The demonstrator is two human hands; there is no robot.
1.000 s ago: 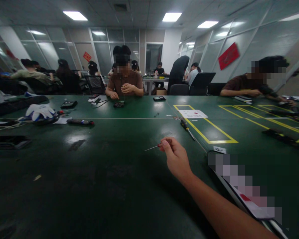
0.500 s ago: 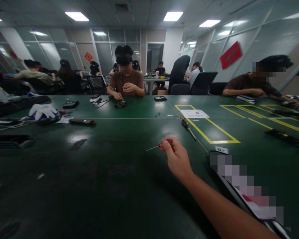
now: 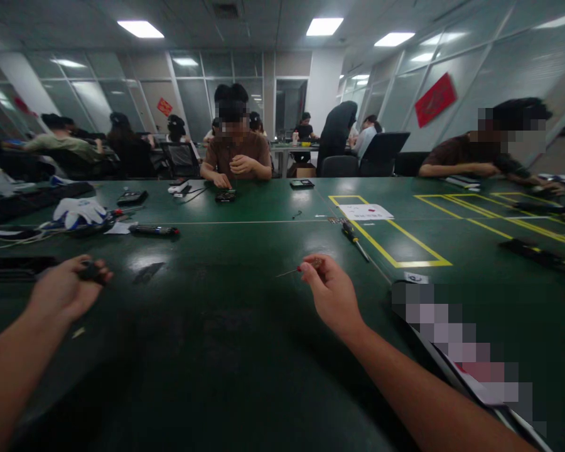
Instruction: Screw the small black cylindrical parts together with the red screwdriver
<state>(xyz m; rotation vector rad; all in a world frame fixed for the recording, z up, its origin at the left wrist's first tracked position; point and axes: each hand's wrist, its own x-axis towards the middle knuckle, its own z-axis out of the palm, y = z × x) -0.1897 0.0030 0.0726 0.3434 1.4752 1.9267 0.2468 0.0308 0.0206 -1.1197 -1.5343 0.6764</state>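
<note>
My right hand (image 3: 333,296) is closed around the handle of a small screwdriver (image 3: 289,272), above the middle of the green table (image 3: 183,370). Its thin metal shaft points left, with a red part where it meets my fingers; most of the handle is hidden. On the left side, my left hand (image 3: 59,292) has its fingers curled around a small dark object (image 3: 89,271) whose kind I cannot make out. Just behind that hand lies a long black tray-like part (image 3: 14,267). A larger yellow-and-black screwdriver (image 3: 355,240) rests on the table beyond my right hand.
White gloves (image 3: 79,213), cables and a dark pen-shaped tool (image 3: 154,230) lie at the back left. A paper sheet (image 3: 366,212) overlaps yellow tape (image 3: 424,263). A partly blurred-out flat object (image 3: 487,383) lies along my right forearm. Co-workers sit across the table.
My left hand has come into view from the left, holding the small dark object. My right hand and its screwdriver have stayed nearly in place.
</note>
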